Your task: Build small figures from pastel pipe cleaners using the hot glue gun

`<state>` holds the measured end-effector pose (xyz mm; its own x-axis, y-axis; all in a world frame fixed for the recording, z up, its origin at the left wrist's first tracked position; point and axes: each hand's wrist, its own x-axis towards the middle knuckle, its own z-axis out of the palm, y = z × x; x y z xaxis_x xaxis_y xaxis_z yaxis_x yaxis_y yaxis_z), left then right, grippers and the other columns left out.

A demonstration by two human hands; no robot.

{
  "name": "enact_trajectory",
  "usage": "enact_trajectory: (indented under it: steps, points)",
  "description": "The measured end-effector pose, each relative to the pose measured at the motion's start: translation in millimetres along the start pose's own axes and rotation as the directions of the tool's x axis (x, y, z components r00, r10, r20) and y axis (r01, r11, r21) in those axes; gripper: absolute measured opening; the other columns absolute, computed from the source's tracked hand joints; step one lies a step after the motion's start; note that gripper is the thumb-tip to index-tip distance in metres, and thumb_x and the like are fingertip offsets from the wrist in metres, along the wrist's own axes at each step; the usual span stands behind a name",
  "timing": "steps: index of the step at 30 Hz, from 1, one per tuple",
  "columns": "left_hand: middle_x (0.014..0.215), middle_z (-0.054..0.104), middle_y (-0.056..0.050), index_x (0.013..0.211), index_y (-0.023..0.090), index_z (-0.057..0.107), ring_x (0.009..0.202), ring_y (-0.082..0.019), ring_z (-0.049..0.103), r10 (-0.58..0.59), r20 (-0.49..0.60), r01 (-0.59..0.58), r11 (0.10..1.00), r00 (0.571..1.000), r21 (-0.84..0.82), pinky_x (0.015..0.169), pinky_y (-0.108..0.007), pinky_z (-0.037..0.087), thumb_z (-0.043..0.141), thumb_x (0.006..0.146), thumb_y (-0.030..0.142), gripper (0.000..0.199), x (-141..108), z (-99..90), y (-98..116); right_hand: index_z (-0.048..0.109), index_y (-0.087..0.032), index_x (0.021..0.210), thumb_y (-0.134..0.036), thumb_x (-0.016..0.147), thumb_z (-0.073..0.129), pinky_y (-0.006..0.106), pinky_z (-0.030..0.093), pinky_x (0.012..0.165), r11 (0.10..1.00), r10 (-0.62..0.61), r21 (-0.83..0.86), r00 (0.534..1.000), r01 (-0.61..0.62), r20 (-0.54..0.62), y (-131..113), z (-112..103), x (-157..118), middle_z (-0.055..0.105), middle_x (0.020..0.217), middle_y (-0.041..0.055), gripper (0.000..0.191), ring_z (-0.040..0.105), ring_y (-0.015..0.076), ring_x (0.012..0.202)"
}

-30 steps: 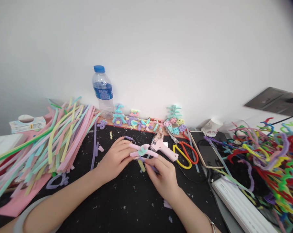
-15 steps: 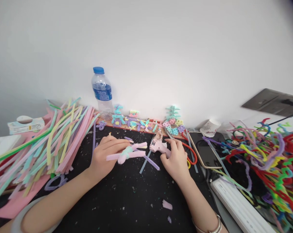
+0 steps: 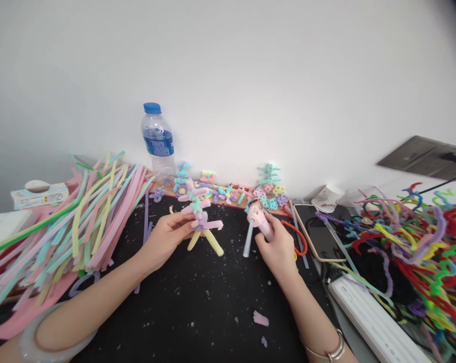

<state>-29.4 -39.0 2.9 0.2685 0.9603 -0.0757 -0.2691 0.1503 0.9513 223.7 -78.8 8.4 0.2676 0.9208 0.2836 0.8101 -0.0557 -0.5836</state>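
My left hand (image 3: 171, 234) pinches a small figure made of pipe cleaners (image 3: 197, 207), holding it upright above the black mat. Pink, mint and purple pieces make up its upper part, and two yellow pieces stick out below. My right hand (image 3: 278, 247) is wrapped round the handle of a pink hot glue gun (image 3: 261, 224). From the gun a translucent glue stick (image 3: 248, 241) slants down toward me. The gun and the figure are apart, with a stretch of mat between them.
Loose pastel pipe cleaners (image 3: 99, 217) are heaped on the left, bright bent ones (image 3: 416, 252) on the right. A plastic bottle (image 3: 158, 143) and several small pipe-cleaner shapes (image 3: 268, 174) stand along the wall. A phone (image 3: 322, 237), paper cup (image 3: 328, 197) and white power strip (image 3: 375, 317) lie rightward.
My left hand has turned the figure upright, so its yellow pieces now show below. My right hand has closed round the glue gun's handle and turned it, its glue stick now pointing toward me.
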Motion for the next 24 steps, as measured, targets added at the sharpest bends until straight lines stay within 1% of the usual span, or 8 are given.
enact_trajectory:
  steps: [2, 4, 6, 8, 10, 12, 16, 24]
  points:
    - [0.086, 0.07, -0.004, 0.088, 0.019, 0.072, 0.082, -0.019, 0.067, -0.069, 0.052, 0.073, 0.994, 0.996, -0.078, 0.074, -0.03, 0.054, 0.072, 0.074, 0.031, 0.018, 0, -0.1, 1, 0.06, -0.017, 0.105, -0.021, 0.073, 0.052, 0.033, 0.045, 0.069, 0.988, 0.028, 0.15, 0.999, -0.024, -0.028, 1, -1, 0, 0.066, 0.087, 0.006, 0.033, 0.06, 0.0216, 0.075]
    - [0.083, 0.068, -0.003, 0.089, 0.02, 0.071, 0.074, -0.017, 0.066, -0.128, 0.096, 0.14, 0.982, 0.987, -0.125, 0.069, -0.028, 0.055, 0.071, 0.075, 0.033, 0.019, 0, 0.5, 2, 0.062, -0.015, 0.097, -0.027, 0.077, 0.054, 0.029, 0.043, 0.057, 0.938, 0.082, 0.336, 0.996, -0.085, 0.026, 2, 0, -1, 0.061, 0.069, 0.0024, 0.025, 0.054, 0.0174, 0.06]
    - [0.078, 0.067, -0.001, 0.089, 0.021, 0.07, 0.068, -0.014, 0.064, -0.166, 0.131, 0.185, 0.971, 0.977, -0.149, 0.064, -0.026, 0.054, 0.072, 0.074, 0.034, 0.02, 0, 1.6, 4, 0.061, -0.015, 0.094, -0.035, 0.078, 0.058, 0.027, 0.039, 0.049, 0.818, 0.09, 0.554, 0.986, -0.153, 0.139, 3, 3, -3, 0.053, 0.057, -0.0015, 0.026, 0.046, 0.0136, 0.05]
    - [0.073, 0.064, 0.001, 0.085, 0.02, 0.07, 0.062, -0.012, 0.062, -0.172, 0.156, 0.196, 0.969, 0.973, -0.153, 0.059, -0.023, 0.052, 0.073, 0.072, 0.034, 0.019, -1, 2.7, 4, 0.06, -0.015, 0.094, -0.042, 0.076, 0.062, 0.026, 0.037, 0.045, 0.638, 0.015, 0.738, 0.962, -0.219, 0.272, 3, 7, -7, 0.048, 0.053, -0.0045, 0.031, 0.041, 0.0108, 0.044]
    - [0.071, 0.063, 0.001, 0.083, 0.019, 0.07, 0.059, -0.01, 0.059, -0.167, 0.17, 0.19, 0.973, 0.971, -0.129, 0.057, -0.021, 0.049, 0.075, 0.071, 0.034, 0.02, -1, 3.4, 3, 0.059, -0.016, 0.09, -0.045, 0.073, 0.067, 0.025, 0.037, 0.043, 0.487, -0.081, 0.824, 0.924, -0.29, 0.374, 2, 9, -10, 0.046, 0.051, -0.0064, 0.034, 0.039, 0.0089, 0.04]
    - [0.071, 0.063, 0.001, 0.082, 0.018, 0.069, 0.058, -0.009, 0.058, -0.169, 0.174, 0.187, 0.978, 0.97, -0.093, 0.056, -0.02, 0.046, 0.075, 0.07, 0.035, 0.022, -1, 3.5, 2, 0.057, -0.017, 0.084, -0.047, 0.07, 0.07, 0.025, 0.037, 0.041, 0.413, -0.153, 0.84, 0.882, -0.352, 0.445, 1, 10, -13, 0.044, 0.048, -0.0075, 0.036, 0.039, 0.008, 0.037]
    - [0.072, 0.064, 0.001, 0.079, 0.018, 0.067, 0.062, -0.01, 0.059, -0.186, 0.177, 0.199, 0.978, 0.967, -0.058, 0.06, -0.021, 0.046, 0.076, 0.068, 0.035, 0.022, -2, 2.2, 1, 0.055, -0.017, 0.078, -0.05, 0.068, 0.072, 0.025, 0.037, 0.041, 0.406, -0.215, 0.817, 0.827, -0.409, 0.52, 2, 10, -18, 0.044, 0.048, -0.0077, 0.038, 0.038, 0.0069, 0.036]
    - [0.074, 0.064, 0.001, 0.076, 0.018, 0.064, 0.068, -0.013, 0.06, -0.182, 0.177, 0.189, 0.982, 0.967, -0.024, 0.068, -0.026, 0.048, 0.075, 0.07, 0.033, 0.019, -2, 2.5, -2, 0.052, -0.018, 0.077, -0.052, 0.071, 0.069, 0.022, 0.036, 0.04, 0.486, -0.243, 0.787, 0.806, -0.38, 0.54, 2, 12, -22, 0.042, 0.047, -0.0087, 0.039, 0.036, 0.0056, 0.036]
